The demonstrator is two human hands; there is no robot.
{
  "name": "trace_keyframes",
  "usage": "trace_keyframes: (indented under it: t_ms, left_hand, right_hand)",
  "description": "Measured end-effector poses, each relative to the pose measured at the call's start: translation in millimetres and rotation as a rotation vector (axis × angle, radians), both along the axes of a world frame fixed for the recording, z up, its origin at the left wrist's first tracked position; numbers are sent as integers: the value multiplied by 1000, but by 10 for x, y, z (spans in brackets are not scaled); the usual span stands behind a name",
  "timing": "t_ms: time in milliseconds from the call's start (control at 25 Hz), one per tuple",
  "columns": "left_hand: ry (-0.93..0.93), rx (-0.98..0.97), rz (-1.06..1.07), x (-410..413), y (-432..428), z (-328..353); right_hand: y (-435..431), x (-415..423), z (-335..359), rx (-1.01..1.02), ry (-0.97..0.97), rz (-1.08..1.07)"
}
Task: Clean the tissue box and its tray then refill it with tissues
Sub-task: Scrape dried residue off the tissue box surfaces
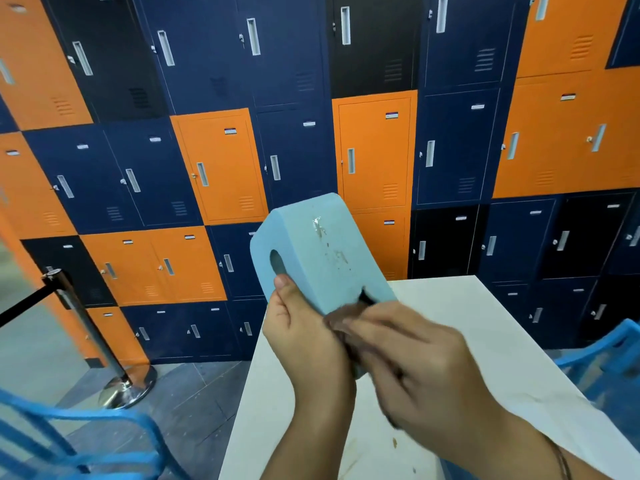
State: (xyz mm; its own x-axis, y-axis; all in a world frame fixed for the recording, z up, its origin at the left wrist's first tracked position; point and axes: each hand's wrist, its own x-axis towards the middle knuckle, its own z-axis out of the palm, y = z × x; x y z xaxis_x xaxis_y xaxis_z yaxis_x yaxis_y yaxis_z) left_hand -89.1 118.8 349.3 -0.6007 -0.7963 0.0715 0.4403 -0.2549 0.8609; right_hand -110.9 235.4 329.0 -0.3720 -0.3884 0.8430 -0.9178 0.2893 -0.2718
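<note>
So the tissue box (311,251) was up in the air over the near end of the white table (467,323), not resting on it; its long axis ran from the hands at the bottom end up and away toward the lockers (221,168), tipped a bit left. The left hand (304,337) gripped that bottom end from the left, thumb lying on the side with the oval slot (277,262). The right hand (415,368) was smeared with motion blur, but it looked closed around a dark cloth (346,318) pushed against the broad face next to the slot side; exactly how the fingers sat, couldn't say. The bit that mattered — the grubby stains (329,244) sat further up that same broad face, straight up the long axis from the cloth, near but not under it; so I'd guess the next wipe had to travel upward along the box, away from the body. Right hand was the nearer one to the mess and already had the cloth, left was just the clamp. No tray or tissues in sight, so I'd call it early days.
</note>
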Motion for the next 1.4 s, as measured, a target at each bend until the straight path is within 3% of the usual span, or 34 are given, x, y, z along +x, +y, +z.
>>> trace_keyframes:
  t_ms: [160, 240, 360, 480, 560, 680, 1040, 1160, 1240, 1400]
  left_hand:
    - [-67, -47, -24, -5, 11, 14]
    - [-37, -47, -68, -3, 33, 45]
    - [-77, -111, -98, 16, 62, 63]
    - [-72, -111, -162, 22, 68, 49]
    - [-117, -134, -189, 18, 59, 35]
    - [-99, -117, -270, -6, 58, 18]
    - [-181, -81, -340, 13, 64, 80]
    - [-159, -75, -351, 1, 28, 106]
    - [-190, -92, -368, 9, 7, 118]
    - [-191, -85, -380, 45, -23, 139]
  right_hand:
    - [85, -142, 42, -51, -67, -41]
    - [101, -159, 61, 11, 23, -25]
    - [184, -238, 144, -40, -12, -41]
    - [223, -309, 207, 42, 83, -12]
    - [255, -363, 260, 10, 25, -24]
    - [258, -368, 286, 141, 91, 46]
    - [353, -372, 316, 68, 55, -35]
    - [358, -378, 342, 169, 150, -3]
    - [373, -371, 370, 80, 79, -59]
    - [372, -300, 330, 266, 200, 20]
